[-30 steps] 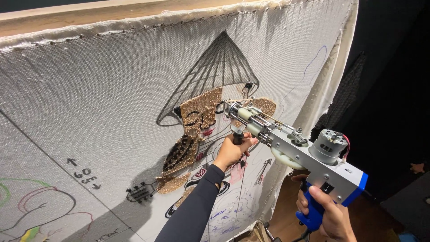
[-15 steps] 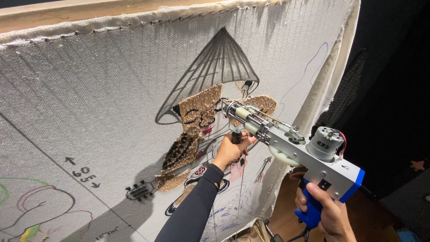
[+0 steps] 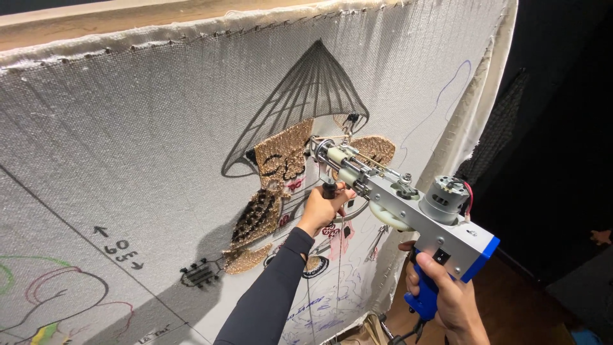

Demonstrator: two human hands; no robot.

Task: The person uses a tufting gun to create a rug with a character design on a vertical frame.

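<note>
**Two hands on the tufting gun at the cloth**

I hold the tufting gun [image 3: 408, 211] with both hands. My right hand [image 3: 447, 291] is closed around the blue grip at the back of the gun, low at the right. My left hand [image 3: 322, 207] is closed around the black front handle, under the metal barrel, and my dark sleeve [image 3: 268, 300] reaches up to it from below. The tip of the gun touches the white cloth [image 3: 128, 128], which is stretched on a wooden frame [image 3: 96, 22]. It meets the cloth between two brown tufted patches [image 3: 284, 156], just under a drawn cone-shaped hat [image 3: 313, 89]. Lower on the cloth are more coloured line drawings and a black arrow.
</note>
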